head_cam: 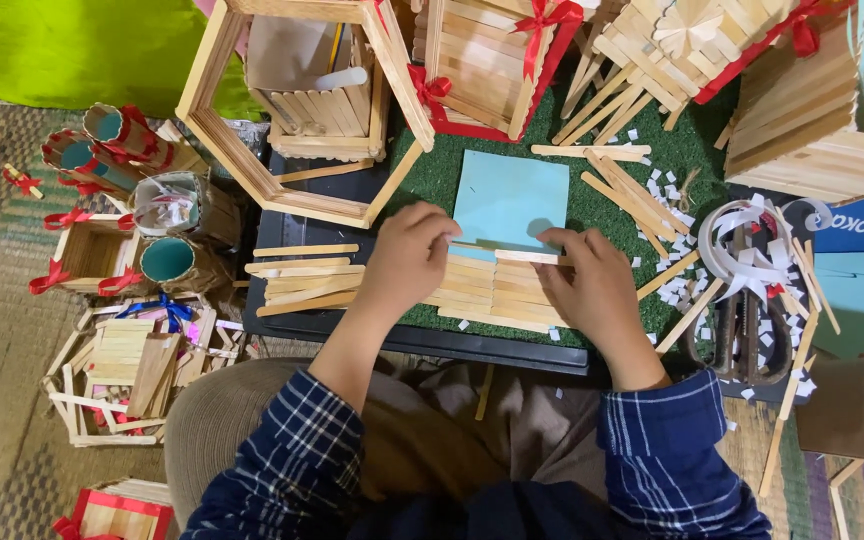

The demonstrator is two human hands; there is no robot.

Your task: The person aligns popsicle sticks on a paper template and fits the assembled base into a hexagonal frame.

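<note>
we have both hands on a flat panel of craft sticks (pixel 482 290) lying on the green turf mat (pixel 442 170) in front of our lap, its far edge lapping over a light blue paper square (pixel 510 200). our left hand (pixel 404 262) rests curled on the panel's left end, fingertips pressed down at the paper's lower corner; our right hand (pixel 592 285) pinches a single stick at the top row between thumb and forefinger.

the panel looks light and stiff along the sticks but weak across the joints — we judge it would flex or split if lifted by one corner, so a flat hold at both short ends suits it best. the paper is thin and will likely slide.

around us it is crowded — loose sticks (pixel 297 285) lie to the left on the black tray (pixel 282 232), more sticks and white paper scraps (pixel 667 190) to the right beside a tape roll (pixel 742 235). a hexagonal stick frame (pixel 214 120) and ribboned stick boxes (pixel 482 60) stand close behind the paper, hemming in the far side.
</note>
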